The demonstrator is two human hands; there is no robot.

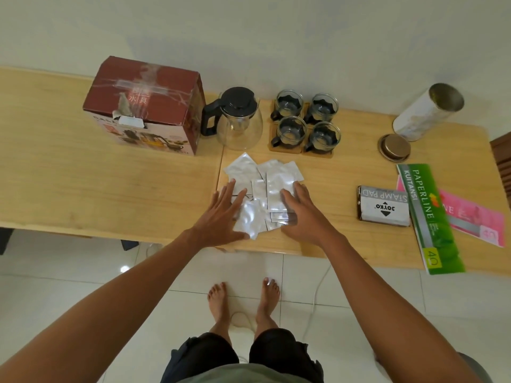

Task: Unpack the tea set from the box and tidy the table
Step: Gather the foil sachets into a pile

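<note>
Both hands lay flat and spread, fingers extended, gripping nothing: left hand [221, 214] on the left edge of a loose pile of silver foil sachets [262, 189], right hand [301, 214] on its right edge. Sachets overlapped at odd angles near the front of the desk [69, 175]. Tea set appeared already unpacked: glass teapot [237, 120] with black lid stood just right of the red box [146, 106]; four glass cups [305, 124] sat on wooden coasters beside it. Open tin canister [425, 114] lay tilted at far right, its lid [394, 147] near it, with stamp pad box [383, 207] and green receipt book [431, 217] closer to the front edge. Judged step: gathering the sachets. Best done by sweeping both palms inward with light pressure, keeping slippery foil from sliding off the front edge, then squaring the stack before lifting.
</note>
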